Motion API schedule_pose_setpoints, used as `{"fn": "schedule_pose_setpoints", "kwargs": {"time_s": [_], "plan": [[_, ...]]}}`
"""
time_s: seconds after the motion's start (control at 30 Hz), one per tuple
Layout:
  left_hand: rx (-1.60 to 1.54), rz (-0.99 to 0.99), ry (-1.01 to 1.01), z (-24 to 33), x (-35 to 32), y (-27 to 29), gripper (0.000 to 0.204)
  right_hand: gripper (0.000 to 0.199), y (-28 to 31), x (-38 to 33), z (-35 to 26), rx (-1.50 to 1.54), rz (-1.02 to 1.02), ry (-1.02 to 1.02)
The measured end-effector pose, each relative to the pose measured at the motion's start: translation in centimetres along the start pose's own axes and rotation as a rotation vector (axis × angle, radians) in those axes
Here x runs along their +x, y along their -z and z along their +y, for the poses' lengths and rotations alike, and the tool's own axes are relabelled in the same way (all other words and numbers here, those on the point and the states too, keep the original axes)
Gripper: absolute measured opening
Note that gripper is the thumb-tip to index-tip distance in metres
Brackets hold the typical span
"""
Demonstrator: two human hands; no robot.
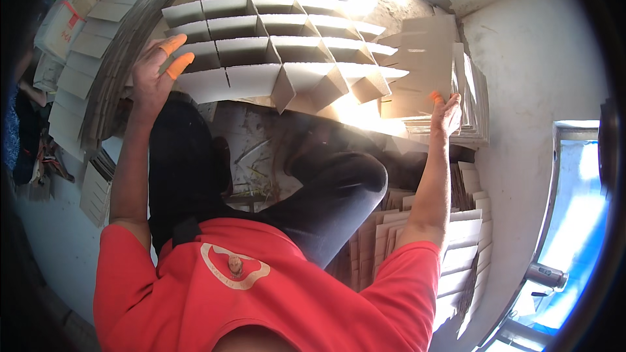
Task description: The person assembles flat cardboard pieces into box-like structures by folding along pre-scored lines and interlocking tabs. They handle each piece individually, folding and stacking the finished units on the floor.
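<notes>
A cardboard divider grid (pixel 250 50) of crossed, slotted strips stands in front of me on a work surface. My left hand (pixel 154 72) is at its left end, with thumb and forefinger, both in orange finger covers, spread apart and nothing visible between them. On the right lies a stack of flat cardboard sheets (pixel 417 58). My right hand (pixel 447 116) is at the near edge of that stack, its fingers closed on a cardboard sheet. An orange cover shows on one fingertip. How many sheets it grips is hidden.
Long rows of slotted cardboard strips (pixel 107 45) stand at the left, beside a white box (pixel 78 10). More cardboard pieces (pixel 456 248) are stacked by my right elbow. A white wall (pixel 515 65) closes off the right, with a blue-lit opening (pixel 574 189). My knees are below the surface.
</notes>
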State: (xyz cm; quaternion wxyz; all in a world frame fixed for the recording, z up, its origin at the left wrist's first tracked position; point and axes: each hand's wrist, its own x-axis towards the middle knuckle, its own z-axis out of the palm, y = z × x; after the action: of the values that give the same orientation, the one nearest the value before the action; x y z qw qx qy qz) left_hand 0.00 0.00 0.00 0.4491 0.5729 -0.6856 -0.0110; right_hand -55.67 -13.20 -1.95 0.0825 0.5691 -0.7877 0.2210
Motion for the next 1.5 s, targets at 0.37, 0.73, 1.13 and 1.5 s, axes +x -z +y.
{"fn": "schedule_pose_setpoints", "kwargs": {"time_s": [0.37,0.73,1.13,1.5], "plan": [[0.061,-0.063,-0.042,0.0,-1.2,0.0,0.043,0.020,11.8,-4.2,-15.2,1.120,0.092,0.323],[-0.138,-0.150,0.014,-0.4,-3.0,-2.5,0.017,0.059,10.4,-12.4,-28.6,0.957,-0.351,0.669],[-0.100,-0.089,-0.052,-1.1,-3.1,-3.2,0.014,0.058,9.3,-13.0,-31.2,0.752,-0.283,0.823],[-0.131,-0.087,0.022,-1.5,-3.0,-3.4,0.011,0.053,9.1,-13.7,-32.1,0.822,-0.443,0.701]]}}
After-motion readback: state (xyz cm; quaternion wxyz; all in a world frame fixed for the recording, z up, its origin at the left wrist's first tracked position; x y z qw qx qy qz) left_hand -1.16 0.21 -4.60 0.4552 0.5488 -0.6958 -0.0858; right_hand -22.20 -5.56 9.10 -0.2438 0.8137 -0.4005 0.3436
